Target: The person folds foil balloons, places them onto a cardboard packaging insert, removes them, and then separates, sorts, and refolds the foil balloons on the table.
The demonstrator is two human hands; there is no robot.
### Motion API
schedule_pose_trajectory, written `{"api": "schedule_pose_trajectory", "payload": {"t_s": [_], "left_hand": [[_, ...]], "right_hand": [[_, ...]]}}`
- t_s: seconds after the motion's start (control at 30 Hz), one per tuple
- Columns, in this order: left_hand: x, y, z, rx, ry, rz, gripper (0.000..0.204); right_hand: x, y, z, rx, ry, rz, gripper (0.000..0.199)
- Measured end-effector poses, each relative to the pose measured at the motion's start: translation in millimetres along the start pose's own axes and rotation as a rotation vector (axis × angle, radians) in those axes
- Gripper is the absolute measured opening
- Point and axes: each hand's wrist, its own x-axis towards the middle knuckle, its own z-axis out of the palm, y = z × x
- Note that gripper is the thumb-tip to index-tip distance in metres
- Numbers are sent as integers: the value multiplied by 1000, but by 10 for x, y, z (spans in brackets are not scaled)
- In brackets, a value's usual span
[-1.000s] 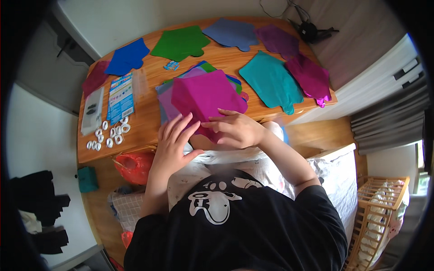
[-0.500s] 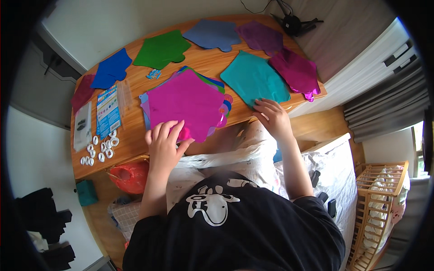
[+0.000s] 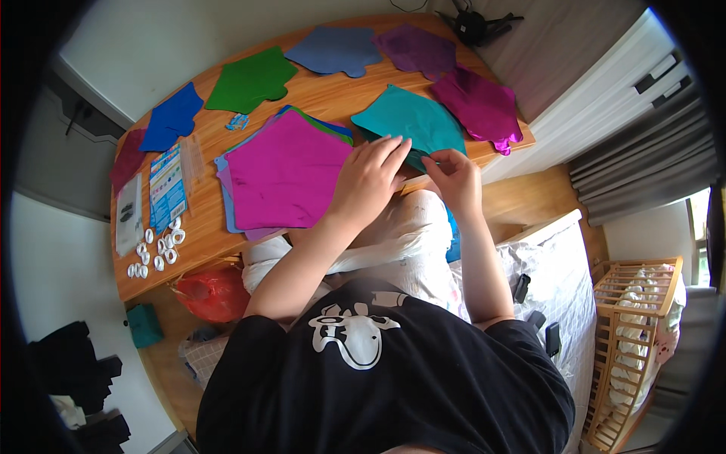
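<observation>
A flat teal foil balloon (image 3: 423, 121) lies at the right of the table, its near edge lifted and bent between my hands. My right hand (image 3: 455, 178) pinches the near tab of it between thumb and fingers. From the left, my left hand (image 3: 370, 175) reaches across and grips the same edge, its fingers on top and the thumb partly hidden below. Left of it, a magenta foil balloon (image 3: 280, 170) tops a stack of flat balloons in green, blue and lilac, whose right side is covered by my left hand and forearm.
Along the back lie flat balloons: blue (image 3: 172, 117), green (image 3: 251, 79), grey-blue (image 3: 333, 51), purple (image 3: 416, 49) and shiny magenta (image 3: 478, 106). White ribbon rolls (image 3: 170, 242) and a blue printed card (image 3: 166, 189) sit at left. A red plastic bag (image 3: 212, 293) hangs below the table edge.
My left hand has left the magenta stack and moved right to the teal balloon. The fingers of my right hand have closed on its near edge, which is now lifted. The view has shifted slightly.
</observation>
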Motion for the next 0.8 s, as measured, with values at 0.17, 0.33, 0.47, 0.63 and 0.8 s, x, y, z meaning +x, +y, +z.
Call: {"api": "schedule_pose_trajectory", "payload": {"t_s": [0.17, 0.33, 0.47, 0.63, 0.8], "left_hand": [[99, -18, -2, 43, 72, 155, 35], [142, 78, -273, 110, 83, 380, 5], [4, -8, -448, 5, -146, 293, 16], [95, -201, -646, 95, -79, 293, 7], [345, -360, -572, 198, -187, 86, 14]], "right_hand": [[15, -22, -203, 543, -182, 166, 13], [125, 21, -599, 824, 31, 344, 14], [268, 354, -1526, 914, 207, 355, 22], [105, 445, -2254, 1022, 665, 213, 33], [-204, 470, -2373, 752, 1090, -302, 25]]}}
